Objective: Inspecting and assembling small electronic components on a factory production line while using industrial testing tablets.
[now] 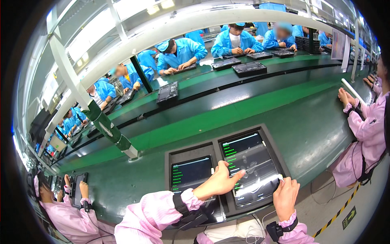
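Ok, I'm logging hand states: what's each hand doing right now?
Left hand: partly open over the right tablet, nothing visibly held.
Right hand: curled at that tablet's edge; whether it grips anything cannot be told.

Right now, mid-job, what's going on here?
A left tablet and a right tablet, both lit, lie side by side in dark trays. The person's left hand reaches over the right tablet's screen; their right hand is at its near right corner, grip unclear. Across the green bench, workers in blue handle dark devices.

An electronics assembly factory: tablets (256, 156) lie under the fingers (235, 178), and beyond these, blue-smocked workers (178, 51) handle black device housings (250, 69) along a green tabletop (183, 136).
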A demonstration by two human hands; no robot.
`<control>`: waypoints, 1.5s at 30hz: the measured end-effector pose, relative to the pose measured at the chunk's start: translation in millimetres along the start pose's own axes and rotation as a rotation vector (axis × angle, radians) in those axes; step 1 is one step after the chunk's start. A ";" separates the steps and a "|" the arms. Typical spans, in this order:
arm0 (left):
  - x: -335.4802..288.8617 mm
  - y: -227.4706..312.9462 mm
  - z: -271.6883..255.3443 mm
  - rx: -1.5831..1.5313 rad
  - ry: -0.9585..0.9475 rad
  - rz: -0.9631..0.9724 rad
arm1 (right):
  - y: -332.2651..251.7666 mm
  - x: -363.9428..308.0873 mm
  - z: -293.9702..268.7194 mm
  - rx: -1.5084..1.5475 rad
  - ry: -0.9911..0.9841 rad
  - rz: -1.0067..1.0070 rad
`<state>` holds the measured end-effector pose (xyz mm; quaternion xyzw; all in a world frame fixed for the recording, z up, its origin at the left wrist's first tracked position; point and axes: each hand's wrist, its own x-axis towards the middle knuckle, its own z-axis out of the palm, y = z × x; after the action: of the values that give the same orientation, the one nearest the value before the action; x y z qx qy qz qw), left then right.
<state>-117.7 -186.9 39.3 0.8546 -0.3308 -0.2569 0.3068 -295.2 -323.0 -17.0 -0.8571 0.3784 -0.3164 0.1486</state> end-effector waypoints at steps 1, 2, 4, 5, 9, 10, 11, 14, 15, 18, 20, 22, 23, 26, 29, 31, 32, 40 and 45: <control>3.0 3.3 -1.1 -0.090 -0.049 -0.106 | 1.4 0.1 0.0 0.033 -0.009 -0.018; 0.1 16.6 -7.9 -0.204 -0.143 -0.200 | 2.7 1.2 -1.4 0.043 -0.019 0.006; 1.0 23.1 -6.2 -0.241 -0.148 -0.222 | 7.1 4.2 -3.7 0.020 -0.024 0.021; 0.5 24.6 -5.6 -0.282 -0.151 -0.251 | 6.6 3.9 -4.8 -0.002 -0.036 0.031; 4.8 29.3 1.9 -0.466 -0.048 -0.330 | 0.3 4.7 -2.4 0.019 -0.041 0.063; 4.9 31.6 2.1 -0.471 -0.046 -0.331 | 1.9 5.9 -0.4 0.016 -0.043 0.058; 6.4 36.3 0.5 -0.562 -0.046 -0.383 | 5.4 7.8 2.5 0.029 -0.032 0.089; 11.2 33.8 -2.0 -0.749 -0.124 -0.412 | 4.1 7.1 1.4 0.401 -0.115 0.231; 10.6 33.5 -4.0 -0.844 -0.202 -0.390 | 0.5 4.8 0.4 0.764 -0.208 0.338; -2.8 43.1 -0.4 -1.002 -0.233 -0.396 | -36.0 4.8 -8.7 0.462 -0.159 0.218; -5.7 40.4 3.1 -0.878 -0.265 -0.361 | -19.2 14.5 -16.9 0.375 -0.016 0.190; -7.6 34.8 6.8 -0.938 -0.223 -0.352 | -3.3 20.1 -22.9 0.141 -0.030 0.094; -9.4 34.4 6.2 -0.934 -0.174 -0.333 | -1.0 20.5 -22.9 0.050 -0.017 0.004; -8.2 27.1 12.3 -0.912 -0.221 -0.360 | 1.9 9.1 -19.9 -0.083 -0.043 -0.075; -1.2 20.4 11.2 -0.892 -0.225 -0.349 | -1.5 1.5 -23.2 -0.040 -0.069 -0.110; 2.4 23.9 14.1 -0.888 -0.232 -0.373 | 1.8 -0.9 -22.3 -0.088 -0.090 -0.126; 2.9 29.2 15.6 -0.829 -0.192 -0.398 | -1.7 -0.2 -23.0 -0.122 -0.075 -0.134; 0.7 31.9 12.1 -0.840 -0.176 -0.385 | -7.4 5.4 -9.5 -0.177 -0.007 -0.045; 6.7 20.7 14.4 -0.856 -0.233 -0.382 | -13.4 -0.1 -7.8 -0.194 0.038 -0.016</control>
<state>-131.1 -209.2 42.3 0.6626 -0.0647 -0.5160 0.5391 -292.9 -314.1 -4.5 -0.8644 0.4030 -0.2954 0.0552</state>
